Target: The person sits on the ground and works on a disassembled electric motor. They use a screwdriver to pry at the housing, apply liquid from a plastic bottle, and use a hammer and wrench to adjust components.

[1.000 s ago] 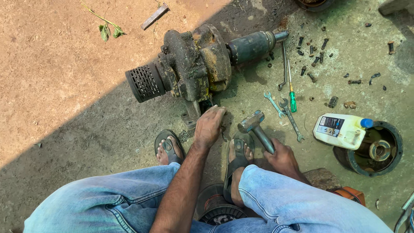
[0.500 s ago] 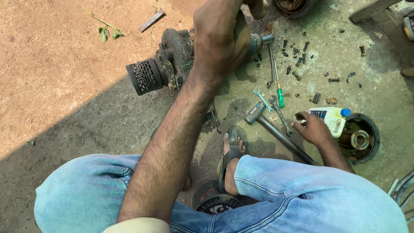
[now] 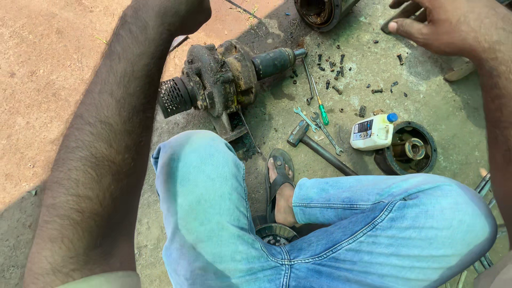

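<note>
Left hand: raised past the top edge, only the forearm in view; fingers unseen, state cannot be told.
Pump: rusty, on the floor, right of that forearm.
Hammer: below the right fingers, well apart.
Right hand: fingers loosely spread, holding nothing.

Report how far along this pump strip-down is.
Done, seemingly: bolts lie loose on the concrete, and a round housing sits apart beside a white bottle. In hand: nothing; the right hand hangs open above the ground, the left hand is cut off by the frame's top, and the hammer, wrenches and screwdriver lie on the ground. Left: the rusty pump looks largely assembled.
</note>
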